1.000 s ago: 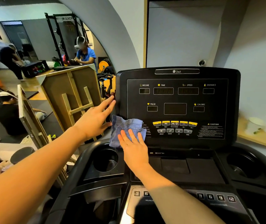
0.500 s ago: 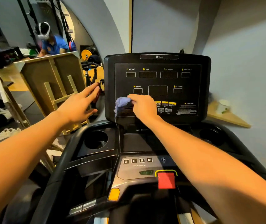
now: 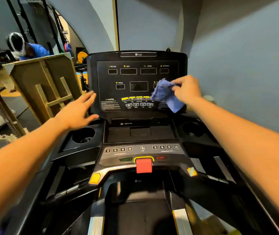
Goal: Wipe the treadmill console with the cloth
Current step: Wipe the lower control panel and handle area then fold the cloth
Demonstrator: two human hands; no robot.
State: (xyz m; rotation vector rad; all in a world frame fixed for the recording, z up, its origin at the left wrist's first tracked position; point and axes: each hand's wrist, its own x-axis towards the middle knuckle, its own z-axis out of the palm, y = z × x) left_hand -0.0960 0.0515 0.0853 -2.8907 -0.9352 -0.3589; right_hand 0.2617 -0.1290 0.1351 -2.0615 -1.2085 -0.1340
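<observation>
The black treadmill console stands upright ahead of me, with dark display windows and a row of yellow buttons. A crumpled blue cloth is pinched in my right hand against the console's lower right area, covering the right end of the button row. My left hand hovers with fingers spread at the console's left edge, holding nothing.
Below the console are two cup holders, a lower key panel and a red stop button. A wooden frame leans at the left. A person in blue bends over behind it. A blue-grey wall is at the right.
My right hand has swept the cloth from the console's lower left across to its right side. My left hand dropped a little along the left edge. The view has pulled back.
</observation>
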